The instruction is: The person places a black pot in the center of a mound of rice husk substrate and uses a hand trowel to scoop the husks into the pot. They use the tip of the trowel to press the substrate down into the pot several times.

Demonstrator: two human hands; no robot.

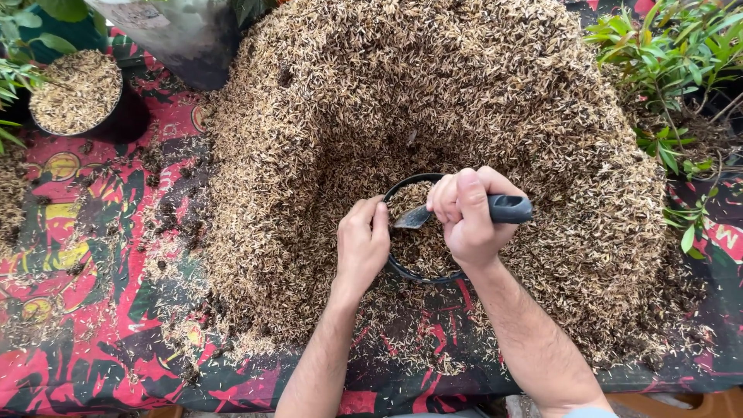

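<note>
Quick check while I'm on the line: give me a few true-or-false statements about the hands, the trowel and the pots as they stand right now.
1. The right hand grips a small trowel by its dark handle. True.
2. The trowel's blade points away from the black pot. False: the blade sits over the pot's opening, above the husk mix inside.
3. The left hand rests on the pot's left rim. True.
4. The pot stands on bare cloth, far from the husk pile. False: it sits in a hollow at the pile's near side, with husks around it.
5. A second pot, filled with husks, stands at the far left. True.
6. The patterned cloth is plain white. False: it is red, green and black.
</note>
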